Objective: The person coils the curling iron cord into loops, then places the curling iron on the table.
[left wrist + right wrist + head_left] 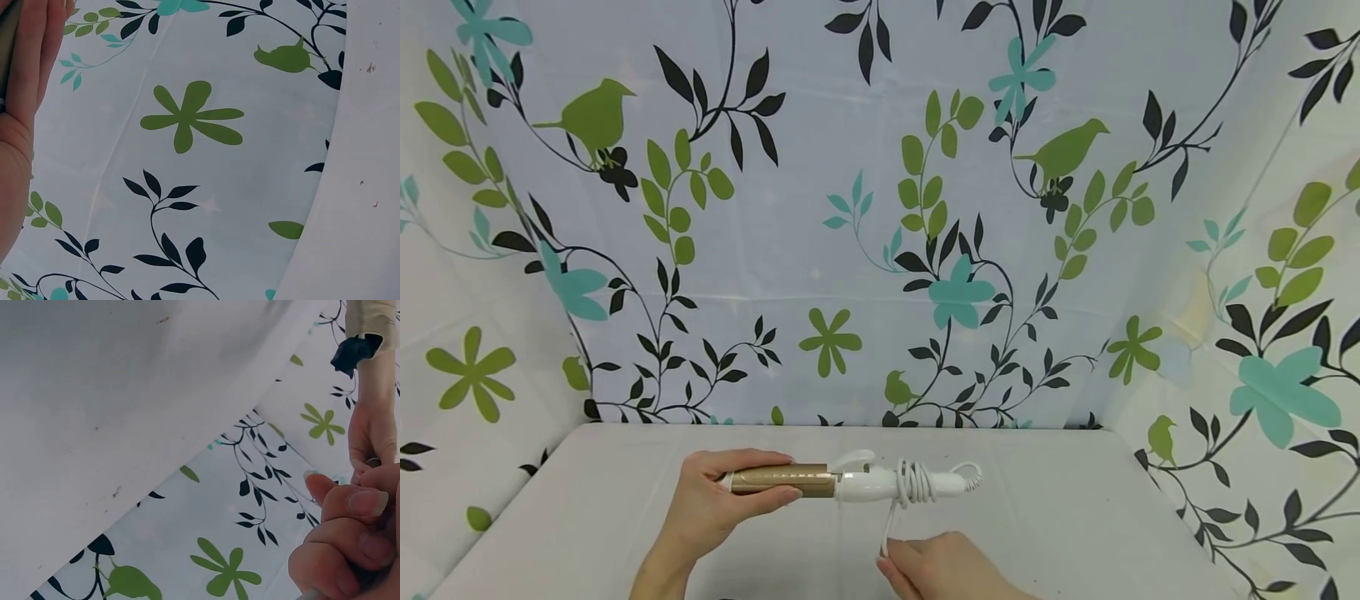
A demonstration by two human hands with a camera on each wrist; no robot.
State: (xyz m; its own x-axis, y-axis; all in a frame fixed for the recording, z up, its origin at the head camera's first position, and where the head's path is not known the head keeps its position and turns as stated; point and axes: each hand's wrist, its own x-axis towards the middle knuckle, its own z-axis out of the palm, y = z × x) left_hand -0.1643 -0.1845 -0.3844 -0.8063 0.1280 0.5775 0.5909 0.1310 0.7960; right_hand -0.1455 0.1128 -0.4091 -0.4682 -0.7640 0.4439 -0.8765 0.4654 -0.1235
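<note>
A curling iron with a gold barrel and white handle lies level in the air above the table in the head view. My left hand grips the gold barrel near its tip, thumb on one side and fingers on the other. Several turns of white cord are wound about the handle. From these turns a length of cord runs down to my right hand, which pinches it just below the handle. In the right wrist view the fingers of that hand are curled; the left wrist view catches only part of my left hand.
Under both hands is a white table. A patterned cloth with leaves, birds and flowers stands behind it and along both sides. A dark strap sits on the left wrist, by a light sleeve.
</note>
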